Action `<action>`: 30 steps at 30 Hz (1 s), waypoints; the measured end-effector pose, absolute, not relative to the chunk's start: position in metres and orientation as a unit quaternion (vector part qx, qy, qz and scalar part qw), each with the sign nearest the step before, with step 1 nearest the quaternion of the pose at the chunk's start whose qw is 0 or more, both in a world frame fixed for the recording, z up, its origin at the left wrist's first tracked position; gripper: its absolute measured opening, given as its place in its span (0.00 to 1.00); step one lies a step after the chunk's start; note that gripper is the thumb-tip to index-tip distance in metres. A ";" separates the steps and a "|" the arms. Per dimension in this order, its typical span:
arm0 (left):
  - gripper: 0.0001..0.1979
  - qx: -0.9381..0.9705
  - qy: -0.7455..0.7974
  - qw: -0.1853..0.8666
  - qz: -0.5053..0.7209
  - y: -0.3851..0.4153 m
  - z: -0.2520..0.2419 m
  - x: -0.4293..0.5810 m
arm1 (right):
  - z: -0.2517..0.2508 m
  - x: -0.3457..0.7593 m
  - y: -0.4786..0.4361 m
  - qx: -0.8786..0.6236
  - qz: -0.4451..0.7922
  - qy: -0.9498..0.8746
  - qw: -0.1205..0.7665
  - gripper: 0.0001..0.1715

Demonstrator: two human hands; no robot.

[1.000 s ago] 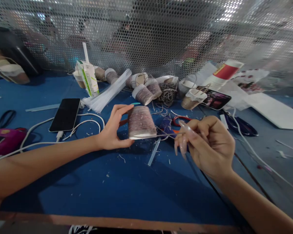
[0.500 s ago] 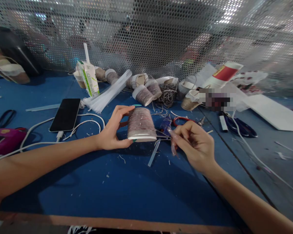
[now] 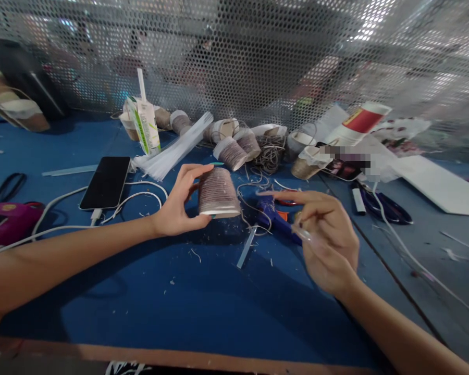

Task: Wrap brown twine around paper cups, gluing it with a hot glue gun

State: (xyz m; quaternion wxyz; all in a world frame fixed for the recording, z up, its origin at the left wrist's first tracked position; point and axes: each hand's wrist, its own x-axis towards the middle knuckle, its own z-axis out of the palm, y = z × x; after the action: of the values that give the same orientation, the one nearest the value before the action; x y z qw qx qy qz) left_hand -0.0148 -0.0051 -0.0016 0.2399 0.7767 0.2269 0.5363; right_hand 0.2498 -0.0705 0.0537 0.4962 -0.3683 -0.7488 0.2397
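Note:
Between the thumb and fingers of my left hand [image 3: 182, 200] is a paper cup [image 3: 219, 194] wrapped in greyish-pink cord, its white rim facing down toward me. A loose tail of cord [image 3: 240, 195] curls beside the cup on the table. My right hand [image 3: 328, 239] hovers by a blue glue gun [image 3: 275, 216], index finger stretched out and thumb apart; nothing shows in its grip. Part of the glue gun is hidden behind that hand. Red-handled scissors [image 3: 291, 195] lie just beyond the fingers. A clear glue stick [image 3: 247, 247] rests in front of the cup.
Several wrapped cups [image 3: 230, 152] and a bundle of glue sticks [image 3: 175, 148] line the back, before a perforated metal screen [image 3: 234, 62]. To the left are a phone [image 3: 105, 182] on a white cable and a magenta glue gun [image 3: 13, 224]. Right: a white board [image 3: 445, 185].
My right hand has let go of the cord, which now lies slack, and its fingers have spread over the blue glue gun. The cup in my left hand has shifted slightly left and up.

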 end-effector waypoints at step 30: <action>0.41 0.809 0.236 0.166 0.513 -0.010 0.004 -0.015 | 0.046 0.236 -0.080 -0.323 0.196 -0.845 0.379 0.07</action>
State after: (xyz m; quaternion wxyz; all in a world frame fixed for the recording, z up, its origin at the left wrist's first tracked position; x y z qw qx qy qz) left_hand -0.0145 -0.0103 0.0043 0.1657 0.8087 0.2359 0.5127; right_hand 0.2355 -0.0802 0.0464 0.3787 -0.3228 -0.8450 0.1960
